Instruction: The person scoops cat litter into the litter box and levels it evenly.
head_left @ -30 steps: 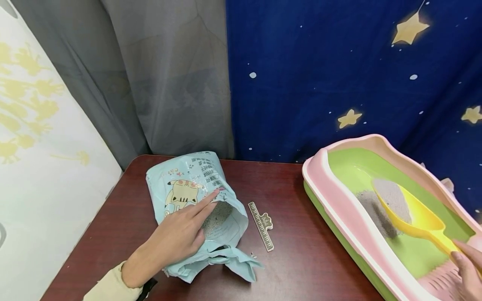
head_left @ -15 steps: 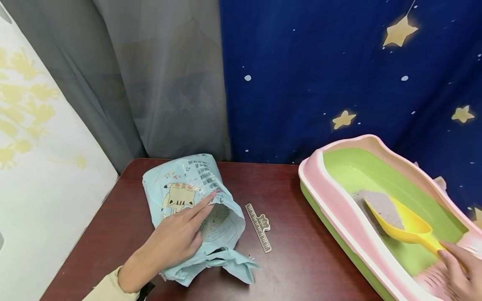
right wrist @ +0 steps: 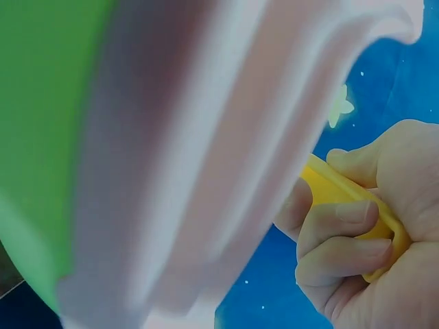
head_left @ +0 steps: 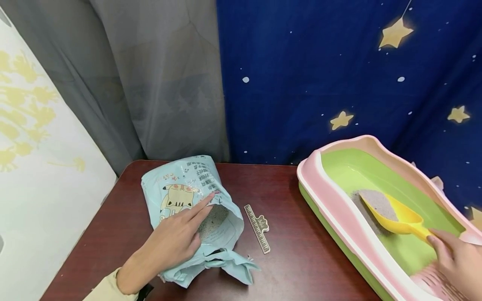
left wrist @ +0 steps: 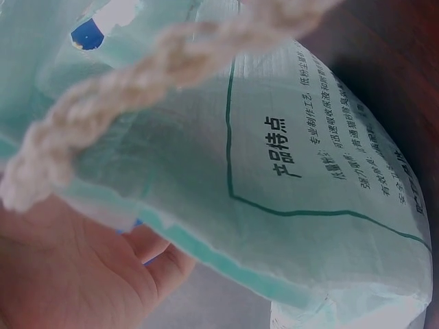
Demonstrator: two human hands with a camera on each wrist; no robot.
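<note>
Plastic tray (head_left: 329, 190), pink-rimmed over green, is standing to my right, and I am guessing it to be stiff, best taken by its rim. To my left the pale blue bag (head_left: 203, 175) is lying with its mouth gaping (the printed creature is standing on its head from where I am looking). Its film is looking soft and slippery, the weight probably sitting in the grey granules (head_left: 214, 219), so its lip is offering the likeliest hold. My left hand (head_left: 177, 238) is resting there, index finger straight, not clenched; some fingers are hiding. My right hand (head_left: 457, 259) is gripping the handle (right wrist: 336, 185) of the yellow scoop (head_left: 408, 215), which is lying loaded inside the tray, next to a heap (head_left: 368, 216); whether it is touching bottom, I cannot tell. It is seeming light and rigid, though its loose load is probably wanting a level wrist.

Around these, a blue curtain (head_left: 297, 92) and a grey curtain (head_left: 165, 83) are hanging behind the dark table (head_left: 278, 259). The tray's raised side is standing between scoop and bag, and a small clip (head_left: 257, 229) is lying between bag and tray.
</note>
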